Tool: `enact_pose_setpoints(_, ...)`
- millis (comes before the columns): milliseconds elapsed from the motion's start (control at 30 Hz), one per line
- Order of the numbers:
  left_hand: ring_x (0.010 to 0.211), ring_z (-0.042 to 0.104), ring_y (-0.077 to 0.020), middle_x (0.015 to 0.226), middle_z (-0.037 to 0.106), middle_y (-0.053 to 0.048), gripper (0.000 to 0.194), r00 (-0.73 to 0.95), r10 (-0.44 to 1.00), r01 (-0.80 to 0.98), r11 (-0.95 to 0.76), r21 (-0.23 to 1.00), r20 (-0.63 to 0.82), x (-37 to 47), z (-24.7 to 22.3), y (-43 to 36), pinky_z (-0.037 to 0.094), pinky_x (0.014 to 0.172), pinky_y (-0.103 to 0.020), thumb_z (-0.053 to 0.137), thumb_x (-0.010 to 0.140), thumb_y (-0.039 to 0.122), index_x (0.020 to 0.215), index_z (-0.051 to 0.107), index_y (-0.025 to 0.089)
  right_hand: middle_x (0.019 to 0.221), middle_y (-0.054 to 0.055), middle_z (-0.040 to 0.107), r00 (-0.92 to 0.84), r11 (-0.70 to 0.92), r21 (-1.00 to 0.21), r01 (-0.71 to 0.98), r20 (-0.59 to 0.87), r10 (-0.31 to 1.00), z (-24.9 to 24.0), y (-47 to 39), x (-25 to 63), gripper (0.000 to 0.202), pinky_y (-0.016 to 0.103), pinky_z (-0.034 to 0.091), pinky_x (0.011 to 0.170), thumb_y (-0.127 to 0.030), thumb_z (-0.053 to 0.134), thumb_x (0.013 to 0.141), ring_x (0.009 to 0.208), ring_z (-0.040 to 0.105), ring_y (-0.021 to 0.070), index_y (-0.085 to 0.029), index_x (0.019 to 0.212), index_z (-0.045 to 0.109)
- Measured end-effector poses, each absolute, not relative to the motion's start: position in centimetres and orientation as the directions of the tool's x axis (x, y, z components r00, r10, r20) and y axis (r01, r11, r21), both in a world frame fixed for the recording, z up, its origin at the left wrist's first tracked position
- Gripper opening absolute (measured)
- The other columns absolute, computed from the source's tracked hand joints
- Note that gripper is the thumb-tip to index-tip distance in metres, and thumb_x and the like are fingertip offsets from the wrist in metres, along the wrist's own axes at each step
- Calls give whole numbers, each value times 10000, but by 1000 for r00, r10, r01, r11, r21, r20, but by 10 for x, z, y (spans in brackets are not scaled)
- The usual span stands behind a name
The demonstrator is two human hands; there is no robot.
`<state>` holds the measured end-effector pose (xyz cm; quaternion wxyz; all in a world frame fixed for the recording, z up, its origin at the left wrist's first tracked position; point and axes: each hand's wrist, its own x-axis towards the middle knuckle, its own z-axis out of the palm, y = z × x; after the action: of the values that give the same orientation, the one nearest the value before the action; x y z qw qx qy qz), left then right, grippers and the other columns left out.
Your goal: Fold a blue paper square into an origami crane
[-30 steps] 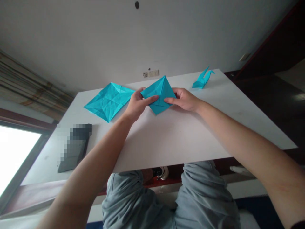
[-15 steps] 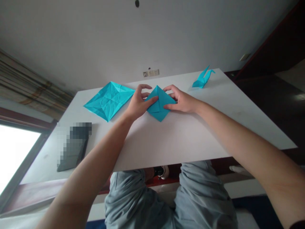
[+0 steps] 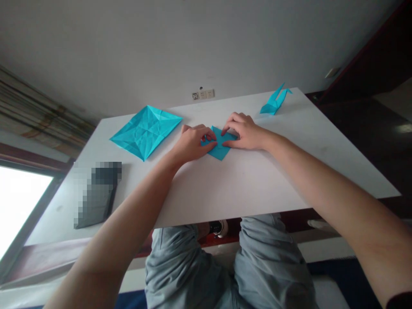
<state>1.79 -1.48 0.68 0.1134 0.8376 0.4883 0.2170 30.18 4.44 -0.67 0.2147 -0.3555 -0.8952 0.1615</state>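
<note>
A folded sheet of blue origami paper [image 3: 221,153], diamond-shaped and partly covered by fingers, lies on the white table between my hands. My left hand [image 3: 192,143] has its thumb and fingertips closed together on the paper's left side. On the opposite side, my right hand [image 3: 243,132] grips the right part, its thumb on the front and its bent index finger at the upper right edge. A larger creased blue sheet [image 3: 146,132] is spread out left of my left hand. Beyond my right hand stands a blue paper crane [image 3: 273,104].
A dark flat object [image 3: 98,197], partly pixelated, rests at the table's left. The white table [image 3: 244,184] reaches to a wall with sockets [image 3: 202,94]. My legs [image 3: 193,266] are below its front edge, and a window [image 3: 22,206] is at the left.
My left fingers have curled inward and moved right over the paper's left side. The right index finger has come forward onto the upper right edge. The view has shifted slightly.
</note>
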Motion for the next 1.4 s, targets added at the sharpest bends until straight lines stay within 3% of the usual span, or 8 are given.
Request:
enact_pose_setpoints(167, 1187, 826, -350, 1245, 906, -84, 396, 494, 844, 733, -532, 424, 206, 16, 11, -18, 496, 1233, -546, 950, 978, 595, 1202, 875, 277, 1159, 96, 812, -741, 695, -585, 417, 224, 633, -2, 44, 302, 280, 466, 586, 1013, -496, 896, 986, 1027, 737, 307, -265, 1144, 906)
enact_pose_setpoints(400, 1366, 771, -423, 1393, 842, -118, 732, 557, 817, 711, -563, 423, 151, 21, 11, -20, 474, 1281, -584, 1110, 767, 692, 1315, 844, 284, 1090, 62, 848, -737, 610, -686, 396, 158, 657, 12, 36, 306, 383, 405, 570, 883, -361, 879, 864, 956, 727, 271, -253, 1230, 915)
enact_pose_setpoints(567, 1409, 754, -420, 1479, 820, -136, 573, 569, 809, 716, -575, 396, 145, 27, 12, -26, 481, 1303, -595, 998, 880, 501, 1373, 814, 273, 1019, 24, 836, -741, 566, -711, 418, 93, 665, 15, 38, 308, 417, 378, 531, 833, -278, 841, 820, 874, 686, 232, -249, 1232, 900)
enact_pose_setpoints(733, 1420, 767, -416, 1452, 831, -131, 530, 580, 797, 712, -596, 371, 167, 21, 15, -24, 542, 1274, -556, 889, 873, 344, 1392, 826, 253, 991, 12, 776, -743, 609, -679, 410, 139, 655, 9, 42, 307, 387, 345, 498, 787, -223, 845, 817, 849, 645, 211, -247, 1200, 894)
enact_pose_setpoints(833, 1350, 798, -374, 1460, 832, -142, 479, 570, 793, 691, -605, 395, 217, 17, 14, -20, 597, 1210, -512, 842, 937, 351, 1403, 820, 241, 1019, 24, 755, -748, 646, -661, 382, 189, 636, 6, 43, 306, 383, 342, 504, 805, -224, 857, 848, 869, 639, 210, -231, 1231, 879)
enact_pose_setpoints(1000, 1350, 797, -397, 1423, 837, -174, 501, 522, 807, 710, -590, 384, 275, 15, 7, -15, 623, 1196, -532, 881, 1021, 543, 1402, 845, 220, 1124, 70, 728, -735, 675, -631, 382, 235, 636, 3, 42, 305, 389, 382, 578, 879, -304, 896, 889, 936, 669, 246, -219, 1266, 849)
enact_pose_setpoints(1200, 1300, 828, -366, 1382, 872, -163, 411, 459, 839, 741, -543, 396, 292, 14, 1, -11, 665, 1127, -493, 774, 1102, 439, 1436, 854, 214, 1291, 107, 773, -701, 643, -647, 409, 228, 675, -6, 43, 303, 671, 444, 648, 944, -500, 1022, 870, 1000, 705, 282, -259, 1449, 785)
enact_pose_setpoints(1400, 1281, 839, -313, 1422, 873, -152, 462, 377, 862, 757, -497, 424, 338, 9, -1, -5, 667, 1162, -461, 654, 1126, 260, 1556, 812, 198, 1397, 144, 824, -687, 606, -677, 418, 201, 699, -3, 40, 301, 746, 478, 651, 1022, -280, 908, 892, 1106, 780, 324, -237, 1605, 691)
